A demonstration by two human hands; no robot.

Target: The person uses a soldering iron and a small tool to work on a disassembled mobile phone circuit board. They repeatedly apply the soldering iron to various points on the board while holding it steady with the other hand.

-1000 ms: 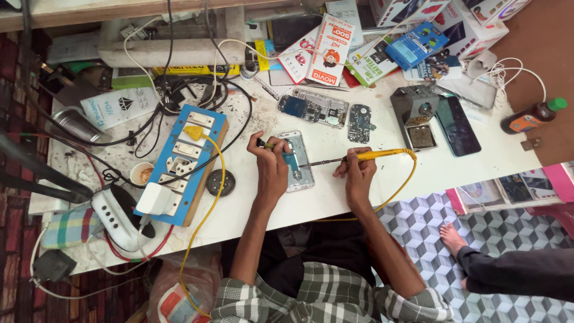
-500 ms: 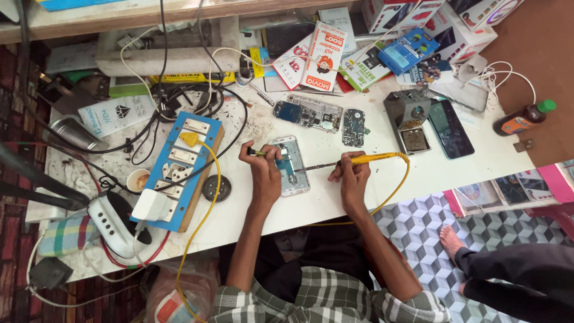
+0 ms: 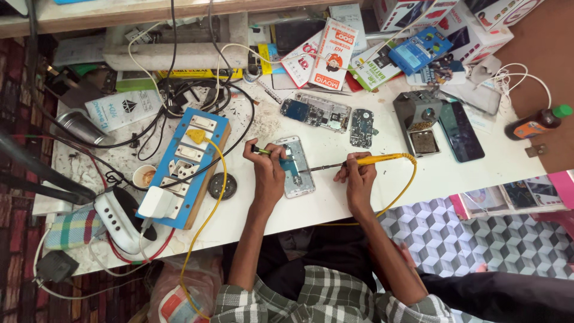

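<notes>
The left hand [image 3: 267, 170] pinches a thin tool and rests on the open phone [image 3: 295, 166] to keep it from sliding on the white surface [image 3: 335, 203]. The right hand [image 3: 357, 177] is closed around a yellow soldering iron [image 3: 365, 161], its tip on the phone. Farther back lies a blue power strip [image 3: 186, 164].

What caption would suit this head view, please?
Right hand aims a yellow soldering iron at an opened phone steadied by the left hand.
</notes>
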